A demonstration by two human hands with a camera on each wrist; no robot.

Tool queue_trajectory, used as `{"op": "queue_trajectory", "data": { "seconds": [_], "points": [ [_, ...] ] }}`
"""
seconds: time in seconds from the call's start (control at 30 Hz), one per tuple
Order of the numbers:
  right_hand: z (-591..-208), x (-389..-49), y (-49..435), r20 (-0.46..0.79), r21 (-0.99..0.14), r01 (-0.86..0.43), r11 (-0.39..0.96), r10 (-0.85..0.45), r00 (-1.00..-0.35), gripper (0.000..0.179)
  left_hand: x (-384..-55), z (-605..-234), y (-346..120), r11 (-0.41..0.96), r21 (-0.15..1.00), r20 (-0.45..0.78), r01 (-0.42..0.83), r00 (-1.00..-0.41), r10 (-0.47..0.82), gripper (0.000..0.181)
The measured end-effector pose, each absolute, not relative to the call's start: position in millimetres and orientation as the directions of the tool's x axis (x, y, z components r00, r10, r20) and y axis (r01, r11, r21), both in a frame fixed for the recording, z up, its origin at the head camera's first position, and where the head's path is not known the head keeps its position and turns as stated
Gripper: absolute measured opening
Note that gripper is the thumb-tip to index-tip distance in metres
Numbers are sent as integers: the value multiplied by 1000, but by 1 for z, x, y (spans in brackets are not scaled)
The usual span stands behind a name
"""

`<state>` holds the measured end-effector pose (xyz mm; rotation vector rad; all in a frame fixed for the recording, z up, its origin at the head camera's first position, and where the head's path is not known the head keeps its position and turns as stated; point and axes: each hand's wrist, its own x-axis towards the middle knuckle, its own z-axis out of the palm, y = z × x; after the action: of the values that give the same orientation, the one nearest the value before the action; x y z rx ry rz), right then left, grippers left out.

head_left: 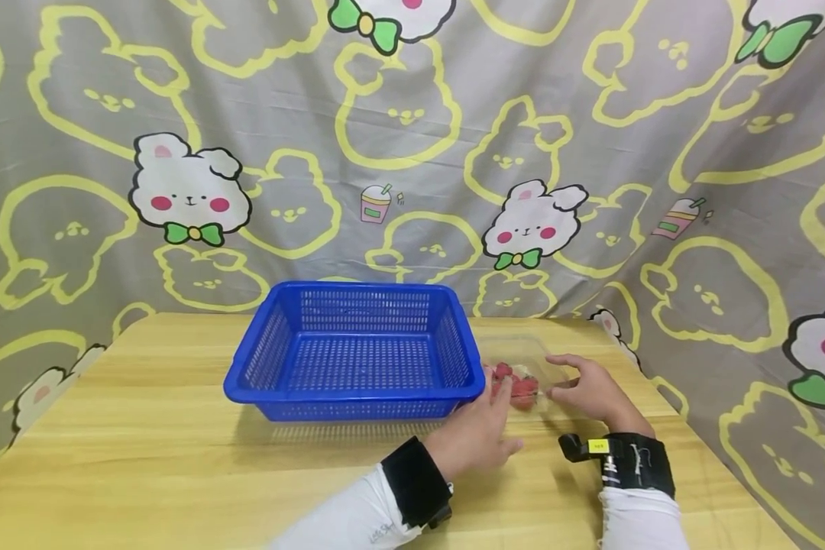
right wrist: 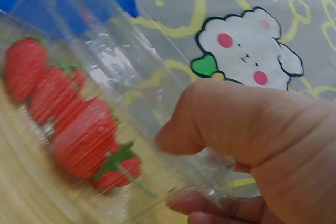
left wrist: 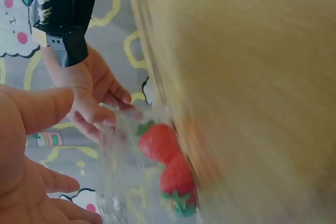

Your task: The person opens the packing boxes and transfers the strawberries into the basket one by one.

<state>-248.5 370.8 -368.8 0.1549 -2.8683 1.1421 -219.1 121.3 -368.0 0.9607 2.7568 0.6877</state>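
Observation:
A clear plastic box (head_left: 528,353) with several strawberries (right wrist: 84,137) in it sits at the right of the blue basket. Green leaves show on some of the fruit. At the box's right end, my right hand (head_left: 594,389) grips the edge, thumb on one side and fingers on the other in the right wrist view. My left hand (head_left: 470,431) is at the near left side of the box, between it and the basket's corner. Its thumb and fingers (left wrist: 58,177) are spread apart beside the clear wall, holding nothing.
The blue slotted basket (head_left: 364,396) stands at the middle of the wooden table (head_left: 179,466), with nothing inside. A grey curtain (head_left: 426,183) with cartoon rabbits hangs behind the table and along its sides. Both wrists wear black straps with cameras.

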Motion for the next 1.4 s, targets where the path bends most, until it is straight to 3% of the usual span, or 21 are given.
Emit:
{"op": "queue_trajectory", "data": {
  "seconds": [0.27,0.4,0.5,0.73,0.97,1.4],
  "points": [
    [-365,-233,394,21,-767,-90,635,-116,-993,64,-222,-373,135,666,462,93,585,-779,620,62],
    [-365,-231,397,19,-775,-81,627,-104,-994,65,-222,-376,147,730,341,183,593,-803,566,51],
    [-366,-232,396,23,-767,-76,637,-92,-996,65,-219,-376,156,797,173,242,578,-810,534,45],
    [-362,-232,394,28,-751,-64,658,-65,-998,64,-218,-373,167,813,-79,283,577,-769,574,38],
    [-362,-232,395,49,-708,-69,703,-48,-998,62,-221,-365,173,778,-248,154,577,-769,620,38],
    [-363,-236,388,81,-588,-64,807,-21,-997,56,-237,-361,172,704,-267,73,658,-715,696,34]
  ]
}}
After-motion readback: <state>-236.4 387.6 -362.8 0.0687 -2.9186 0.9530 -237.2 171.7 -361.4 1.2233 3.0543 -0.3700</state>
